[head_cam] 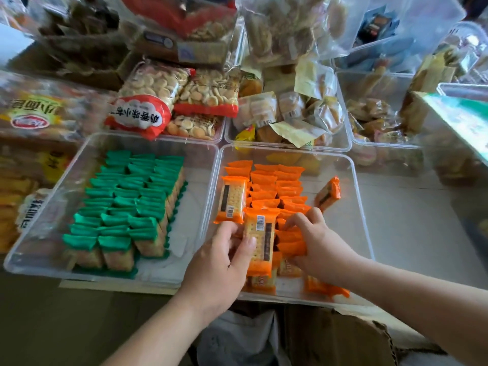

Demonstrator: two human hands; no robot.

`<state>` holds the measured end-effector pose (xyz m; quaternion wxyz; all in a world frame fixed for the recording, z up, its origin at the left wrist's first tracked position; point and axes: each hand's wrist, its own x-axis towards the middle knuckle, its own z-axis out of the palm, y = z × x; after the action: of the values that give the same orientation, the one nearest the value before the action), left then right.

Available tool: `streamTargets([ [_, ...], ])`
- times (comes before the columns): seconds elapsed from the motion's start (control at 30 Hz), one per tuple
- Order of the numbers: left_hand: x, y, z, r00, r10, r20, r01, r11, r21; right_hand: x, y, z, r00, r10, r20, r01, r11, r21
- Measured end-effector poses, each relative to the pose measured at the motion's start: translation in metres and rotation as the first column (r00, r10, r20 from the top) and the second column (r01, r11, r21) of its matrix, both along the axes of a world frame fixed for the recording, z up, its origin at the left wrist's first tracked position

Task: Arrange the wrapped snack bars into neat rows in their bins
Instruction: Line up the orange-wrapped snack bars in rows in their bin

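L hand (219, 262) pinches one orange film-wrapped cracker bar (260, 241), thumb on its clear face, other fingers behind. The bar is upright, barcode end up, over the front-middle of the clear plastic right bin (348, 212). R hand (314, 241) has fingers curled over the standing orange bars (266, 191) near the bin front, gripping a clump together. Handling, my read: bars are light, flat and fairly stiff, but the cracker inside is brittle, the film looks slick and the crimped ends are floppy. So grab by the long sides mid-body w/ a light squeeze, not by the end fins. Other loose ones: propped orange bar (232, 200) at row's left, leaning orange bar (327, 194) alone at right. Green-wrapped bars (124, 204) sit in tidy rows in the clear left bin (190, 204).
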<state>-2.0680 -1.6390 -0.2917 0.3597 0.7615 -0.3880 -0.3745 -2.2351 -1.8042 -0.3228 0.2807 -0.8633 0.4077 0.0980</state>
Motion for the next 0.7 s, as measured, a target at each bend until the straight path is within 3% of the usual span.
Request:
streamTargets([
  [0.13,0.005,-0.002,0.009,0.982,0.03,-0.189,-0.024,0.999,0.036,-0.001,-0.005,0.018,1.0,0.022,-0.016,-0.023,0.999,-0.028],
  [0.23,0.001,-0.004,0.023,0.941,0.11,-0.32,-0.091,0.993,0.074,-0.014,-0.012,0.045,0.995,0.052,0.089,-0.043,0.994,-0.103],
  [0.33,-0.005,-0.011,0.034,0.85,0.196,-0.49,-0.148,0.98,0.134,-0.027,-0.004,0.07,0.919,0.323,0.228,-0.226,0.902,-0.368],
  [0.4,-0.009,-0.019,0.041,0.773,0.224,-0.594,-0.152,0.974,0.17,-0.029,0.007,0.075,0.83,0.492,0.261,-0.352,0.827,-0.439],
  [0.47,-0.012,-0.026,0.047,0.736,0.193,-0.648,-0.112,0.98,0.166,-0.029,0.013,0.071,0.772,0.547,0.324,-0.373,0.803,-0.465],
  [0.53,-0.014,-0.03,0.048,0.774,0.178,-0.608,-0.098,0.982,0.162,-0.029,0.011,0.07,0.794,0.352,0.495,-0.195,0.92,-0.34],
  [0.6,-0.013,-0.029,0.038,0.889,0.177,-0.421,-0.132,0.982,0.134,-0.029,0.001,0.074,0.823,-0.094,0.56,0.085,0.995,0.041],
  [0.63,-0.011,-0.027,0.03,0.939,0.165,-0.302,-0.138,0.984,0.108,-0.029,-0.004,0.077,0.806,-0.294,0.514,0.177,0.948,0.266],
  [0.7,-0.01,-0.023,0.015,0.981,0.114,-0.158,-0.106,0.993,0.057,-0.03,-0.01,0.08,0.768,-0.495,0.406,0.223,0.801,0.555],
])
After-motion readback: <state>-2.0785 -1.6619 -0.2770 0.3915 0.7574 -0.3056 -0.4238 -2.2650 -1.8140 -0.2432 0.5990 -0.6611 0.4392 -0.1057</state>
